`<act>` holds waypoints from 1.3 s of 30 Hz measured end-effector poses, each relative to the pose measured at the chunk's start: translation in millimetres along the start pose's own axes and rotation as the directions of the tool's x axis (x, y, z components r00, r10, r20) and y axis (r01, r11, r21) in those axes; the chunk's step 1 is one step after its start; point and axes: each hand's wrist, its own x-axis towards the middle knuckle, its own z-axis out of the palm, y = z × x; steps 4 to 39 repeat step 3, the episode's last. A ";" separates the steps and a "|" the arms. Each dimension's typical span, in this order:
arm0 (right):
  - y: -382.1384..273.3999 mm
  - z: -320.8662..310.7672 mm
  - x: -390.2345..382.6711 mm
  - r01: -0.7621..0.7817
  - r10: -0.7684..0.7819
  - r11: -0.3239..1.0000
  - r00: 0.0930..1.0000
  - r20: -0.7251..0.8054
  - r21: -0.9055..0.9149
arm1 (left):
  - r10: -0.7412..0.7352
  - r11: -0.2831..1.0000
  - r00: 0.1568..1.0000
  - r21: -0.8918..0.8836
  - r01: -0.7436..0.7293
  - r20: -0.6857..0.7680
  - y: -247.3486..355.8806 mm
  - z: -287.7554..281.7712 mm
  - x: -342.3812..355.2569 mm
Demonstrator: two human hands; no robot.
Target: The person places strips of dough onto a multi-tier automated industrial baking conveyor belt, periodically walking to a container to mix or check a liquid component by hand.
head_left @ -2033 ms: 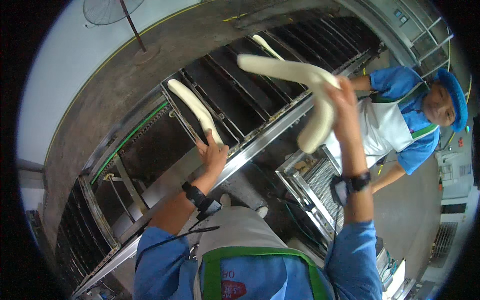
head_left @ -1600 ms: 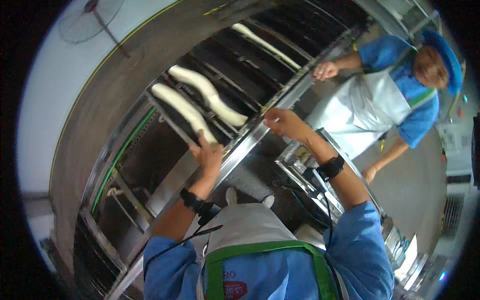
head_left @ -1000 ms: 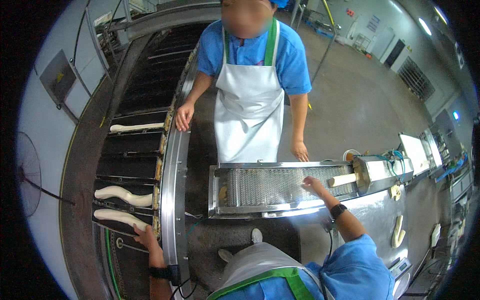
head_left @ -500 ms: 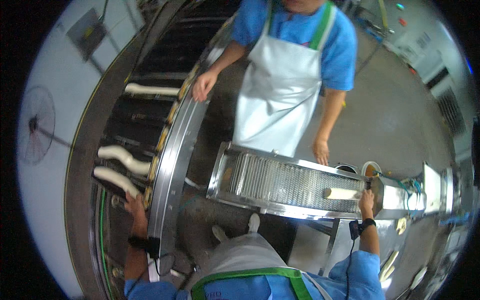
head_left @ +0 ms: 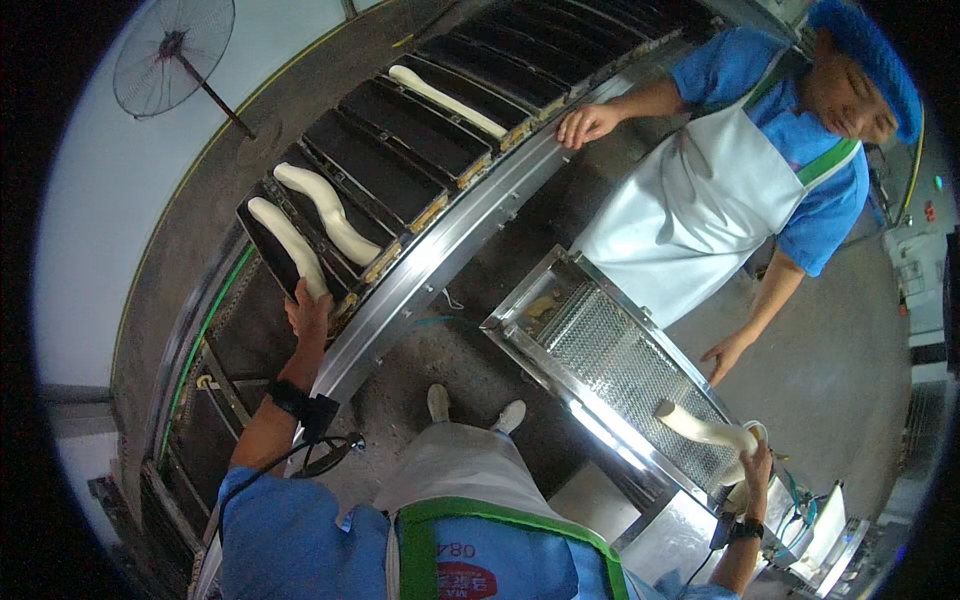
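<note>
My left hand (head_left: 310, 312) curls round the near end of a long pale dough strip (head_left: 285, 238), which lies lengthwise in a black tray. A second, wavy dough strip (head_left: 330, 213) rests in the tray beside it. On the right, my right hand (head_left: 757, 462) has its fingers closed on the near-right end of another dough strip (head_left: 705, 429). That piece sags in a curve over the metal mesh belt (head_left: 590, 340) of a small conveyor. A bit of pale dough also shows beneath the right hand, partly hidden by it.
Black trays (head_left: 395, 150) run along a curved line with a steel side rail (head_left: 440, 262); one farther tray holds another dough strip (head_left: 450, 103). Across from me a co-worker in a white apron (head_left: 690, 210) rests one hand (head_left: 588, 125) on the rail. A machine (head_left: 800, 530) adjoins the belt.
The view has swung, shifting the scene. My right hand has lifted its end of the dough strip, which now bends. My left hand stays at the end of its strip.
</note>
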 end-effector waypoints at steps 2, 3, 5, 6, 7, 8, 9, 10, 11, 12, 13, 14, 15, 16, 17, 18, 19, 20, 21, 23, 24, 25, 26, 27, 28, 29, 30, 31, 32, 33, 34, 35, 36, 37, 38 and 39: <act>-42.5 -2.7 21.3 -0.071 0.064 0.981 0.997 0.045 0.180 | -0.071 0.997 0.998 0.036 0.070 0.003 6.2 -4.5 -2.2; -77.9 0.2 33.5 -0.147 0.116 0.921 0.988 0.106 0.361 | -0.072 0.997 0.997 0.034 0.072 -0.003 5.0 -10.3 0.6; -77.9 0.2 33.5 -0.147 0.116 0.921 0.988 0.106 0.361 | -0.072 0.997 0.997 0.034 0.072 -0.003 5.0 -10.3 0.6; -77.9 0.2 33.5 -0.147 0.116 0.921 0.988 0.106 0.361 | -0.072 0.997 0.997 0.034 0.072 -0.003 5.0 -10.3 0.6; -77.9 0.2 33.5 -0.147 0.116 0.921 0.988 0.106 0.361 | -0.072 0.997 0.997 0.034 0.072 -0.003 5.0 -10.3 0.6; -77.9 0.2 33.5 -0.147 0.116 0.921 0.988 0.106 0.361 | -0.072 0.997 0.997 0.034 0.072 -0.003 5.0 -10.3 0.6; -77.9 0.2 33.5 -0.147 0.116 0.921 0.988 0.106 0.361 | -0.072 0.997 0.997 0.034 0.072 -0.003 5.0 -10.3 0.6; -77.9 0.2 33.5 -0.147 0.116 0.921 0.988 0.106 0.361 | -0.072 0.997 0.997 0.034 0.072 -0.003 5.0 -10.3 0.6; -77.9 0.2 33.5 -0.147 0.116 0.921 0.988 0.106 0.361 | -0.072 0.997 0.997 0.034 0.072 -0.003 5.0 -10.3 0.6; -77.9 0.2 33.5 -0.147 0.116 0.921 0.988 0.106 0.361 | -0.072 0.997 0.997 0.034 0.072 -0.003 5.0 -10.3 0.6; -77.9 0.2 33.5 -0.147 0.116 0.921 0.988 0.106 0.361 | -0.072 0.997 0.997 0.034 0.072 -0.003 5.0 -10.3 0.6; -77.9 0.2 33.5 -0.147 0.116 0.921 0.988 0.106 0.361 | -0.072 0.997 0.997 0.034 0.072 -0.003 5.0 -10.3 0.6; -77.9 0.2 33.5 -0.147 0.116 0.921 0.988 0.106 0.361 | -0.072 0.997 0.997 0.034 0.072 -0.003 5.0 -10.3 0.6; -77.9 0.2 33.5 -0.147 0.116 0.921 0.988 0.106 0.361 | -0.072 0.997 0.997 0.034 0.072 -0.003 5.0 -10.3 0.6; -77.9 0.2 33.5 -0.147 0.116 0.921 0.988 0.106 0.361 | -0.072 0.997 0.997 0.034 0.072 -0.003 5.0 -10.3 0.6; -77.9 0.2 33.5 -0.147 0.116 0.921 0.988 0.106 0.361 | -0.072 0.997 0.997 0.034 0.072 -0.003 5.0 -10.3 0.6; -77.9 0.2 33.5 -0.147 0.116 0.921 0.988 0.106 0.361 | -0.072 0.997 0.997 0.034 0.072 -0.003 5.0 -10.3 0.6; -77.9 0.2 33.5 -0.147 0.116 0.921 0.988 0.106 0.361 | -0.072 0.997 0.997 0.034 0.072 -0.003 5.0 -10.3 0.6; -77.9 0.2 33.5 -0.147 0.116 0.921 0.988 0.106 0.361 | -0.072 0.997 0.997 0.034 0.072 -0.003 5.0 -10.3 0.6; -77.9 0.2 33.5 -0.147 0.116 0.921 0.988 0.106 0.361 | -0.072 0.997 0.997 0.034 0.072 -0.003 5.0 -10.3 0.6; -77.9 0.2 33.5 -0.147 0.116 0.921 0.988 0.106 0.361 | -0.072 0.997 0.997 0.034 0.072 -0.003 5.0 -10.3 0.6; -77.9 0.2 33.5 -0.147 0.116 0.921 0.988 0.106 0.361 | -0.072 0.997 0.997 0.034 0.072 -0.003 5.0 -10.3 0.6; -77.9 0.2 33.5 -0.147 0.116 0.921 0.988 0.106 0.361 | -0.072 0.997 0.997 0.034 0.072 -0.003 5.0 -10.3 0.6; -77.9 0.2 33.5 -0.147 0.116 0.921 0.988 0.106 0.361 | -0.072 0.997 0.997 0.034 0.072 -0.003 5.0 -10.3 0.6; -77.9 0.2 33.5 -0.147 0.116 0.921 0.988 0.106 0.361 | -0.072 0.997 0.997 0.034 0.072 -0.003 5.0 -10.3 0.6; -77.9 0.2 33.5 -0.147 0.116 0.921 0.988 0.106 0.361 | -0.072 0.997 0.997 0.034 0.072 -0.003 5.0 -10.3 0.6; -77.9 0.2 33.5 -0.147 0.116 0.921 0.988 0.106 0.361 | -0.072 0.997 0.997 0.034 0.072 -0.003 5.0 -10.3 0.6; -77.9 0.2 33.5 -0.147 0.116 0.921 0.988 0.106 0.361 | -0.072 0.997 0.997 0.034 0.072 -0.003 5.0 -10.3 0.6; -77.9 0.2 33.5 -0.147 0.116 0.921 0.988 0.106 0.361 | -0.072 0.997 0.997 0.034 0.072 -0.003 5.0 -10.3 0.6; -77.9 0.2 33.5 -0.147 0.116 0.921 0.988 0.106 0.361 | -0.072 0.997 0.997 0.034 0.072 -0.003 5.0 -10.3 0.6; -77.9 0.2 33.5 -0.147 0.116 0.921 0.988 0.106 0.361 | -0.072 0.997 0.997 0.034 0.072 -0.003 5.0 -10.3 0.6; -77.9 0.2 33.5 -0.147 0.116 0.921 0.988 0.106 0.361 | -0.072 0.997 0.997 0.034 0.072 -0.003 5.0 -10.3 0.6; -77.9 0.2 33.5 -0.147 0.116 0.921 0.988 0.106 0.361 | -0.072 0.997 0.997 0.034 0.072 -0.003 5.0 -10.3 0.6; -77.9 0.2 33.5 -0.147 0.116 0.921 0.988 0.106 0.361 | -0.072 0.997 0.997 0.034 0.072 -0.003 5.0 -10.3 0.6; -77.9 0.2 33.5 -0.147 0.116 0.921 0.988 0.106 0.361 | -0.072 0.997 0.997 0.034 0.072 -0.003 5.0 -10.3 0.6; -77.9 0.2 33.5 -0.147 0.116 0.921 0.988 0.106 0.361 | -0.072 0.997 0.997 0.034 0.072 -0.003 5.0 -10.3 0.6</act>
